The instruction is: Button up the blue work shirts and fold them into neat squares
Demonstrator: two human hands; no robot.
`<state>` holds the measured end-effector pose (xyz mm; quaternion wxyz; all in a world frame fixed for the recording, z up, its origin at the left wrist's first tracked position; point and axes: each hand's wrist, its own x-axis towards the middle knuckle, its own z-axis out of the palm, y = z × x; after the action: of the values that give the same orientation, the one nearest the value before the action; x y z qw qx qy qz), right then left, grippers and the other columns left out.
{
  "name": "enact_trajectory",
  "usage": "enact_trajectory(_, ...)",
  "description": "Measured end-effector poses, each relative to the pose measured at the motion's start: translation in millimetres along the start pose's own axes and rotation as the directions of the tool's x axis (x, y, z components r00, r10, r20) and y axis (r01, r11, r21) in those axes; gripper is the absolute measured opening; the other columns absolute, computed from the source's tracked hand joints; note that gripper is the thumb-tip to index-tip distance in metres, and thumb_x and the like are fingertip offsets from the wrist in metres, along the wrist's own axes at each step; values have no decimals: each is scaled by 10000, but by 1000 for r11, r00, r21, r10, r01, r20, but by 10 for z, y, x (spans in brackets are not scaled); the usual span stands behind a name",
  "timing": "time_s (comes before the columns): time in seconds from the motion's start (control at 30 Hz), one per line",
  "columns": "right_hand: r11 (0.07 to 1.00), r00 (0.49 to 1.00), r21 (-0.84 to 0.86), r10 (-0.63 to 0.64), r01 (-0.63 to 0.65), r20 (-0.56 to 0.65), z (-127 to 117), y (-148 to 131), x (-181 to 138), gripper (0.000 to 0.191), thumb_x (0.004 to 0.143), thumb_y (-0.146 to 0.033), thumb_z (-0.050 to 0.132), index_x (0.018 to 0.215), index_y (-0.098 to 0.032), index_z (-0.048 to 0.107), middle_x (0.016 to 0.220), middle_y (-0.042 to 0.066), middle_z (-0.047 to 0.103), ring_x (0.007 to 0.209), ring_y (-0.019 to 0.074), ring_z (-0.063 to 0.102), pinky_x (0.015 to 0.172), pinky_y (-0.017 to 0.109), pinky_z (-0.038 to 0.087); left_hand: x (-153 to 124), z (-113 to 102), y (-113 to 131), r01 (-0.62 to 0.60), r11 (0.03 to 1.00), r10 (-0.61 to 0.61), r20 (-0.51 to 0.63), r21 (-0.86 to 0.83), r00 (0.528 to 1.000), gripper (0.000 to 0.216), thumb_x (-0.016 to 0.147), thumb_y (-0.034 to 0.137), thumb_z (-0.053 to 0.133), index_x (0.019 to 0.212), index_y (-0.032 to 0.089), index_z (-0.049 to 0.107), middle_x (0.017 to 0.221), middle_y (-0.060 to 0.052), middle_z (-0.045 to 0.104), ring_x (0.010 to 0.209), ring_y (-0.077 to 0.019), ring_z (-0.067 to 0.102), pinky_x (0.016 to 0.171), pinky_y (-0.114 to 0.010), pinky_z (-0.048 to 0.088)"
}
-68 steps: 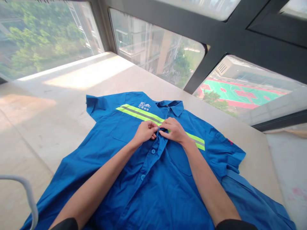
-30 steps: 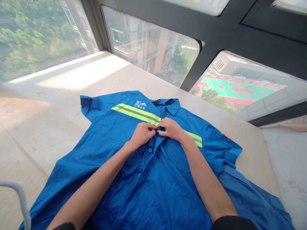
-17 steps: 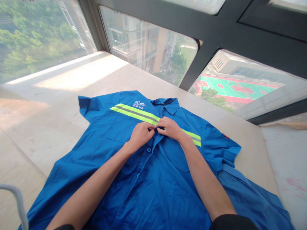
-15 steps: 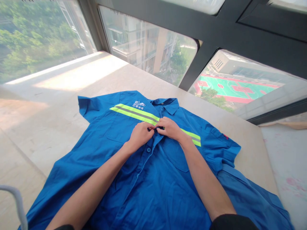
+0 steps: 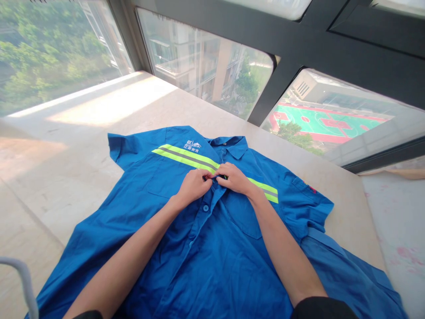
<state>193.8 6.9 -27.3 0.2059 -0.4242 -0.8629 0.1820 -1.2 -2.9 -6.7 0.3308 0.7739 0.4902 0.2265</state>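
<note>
A blue short-sleeved work shirt (image 5: pixel 133 230) lies spread out with its collar toward the window. A yellow-green reflective stripe (image 5: pixel 186 156) crosses its chest, below a white printed logo. At the front placket, near the stripe, my left hand (image 5: pixel 196 182) pinches the fabric edge. My right hand (image 5: pixel 234 178) grips the other side of the placket, its fingertips almost meeting the left ones. What lies between the fingertips is largely hidden. A blue button (image 5: pixel 206 208) shows on the placket just below my hands.
The shirt rests on a pale stone sill (image 5: pixel 83 155). Another blue garment (image 5: pixel 345 266) lies at the lower right. A grey curved tube (image 5: pixel 25 279) stands at the lower left. Dark window frames (image 5: pixel 299 48) bound the far side; a floral cloth (image 5: pixel 398 230) is at right.
Both hands stay at the same spot on the placket. Only the fingertips have shifted slightly against the fabric.
</note>
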Motion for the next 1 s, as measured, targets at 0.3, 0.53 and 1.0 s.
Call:
enact_trajectory(0.3, 997, 998, 49, 54, -54, -8, -7, -22, 8, 150, 789, -120, 607, 870, -201, 704, 816, 23, 654, 793, 187, 524, 761, 315, 385, -8, -35, -20, -42, 999, 42, 37, -20, 998, 141, 742, 211, 575, 816, 187, 693, 718, -2, 687, 631, -140, 582, 580, -218, 389)
enact_trajectory(0.53, 998, 999, 47, 41, -43, 26, -10, -10, 8, 145, 821, -146, 576, 873, -204, 698, 826, 22, 646, 798, 186, 513, 767, 317, 375, -1, -96, 6, -69, 997, 65, 117, 28, 991, 168, 763, 175, 564, 852, 195, 704, 770, -15, 701, 724, -162, 623, 659, -228, 450)
enact_trajectory(1.0, 990, 999, 137, 31, -33, 12, -14, 7, 22, 134, 788, -115, 546, 800, -199, 650, 804, 16, 649, 773, 179, 518, 763, 319, 381, -153, -51, 179, -98, 878, 60, 95, 469, 994, 262, 965, 300, 465, 972, 250, 722, 984, -64, 652, 811, -188, 644, 666, -257, 402)
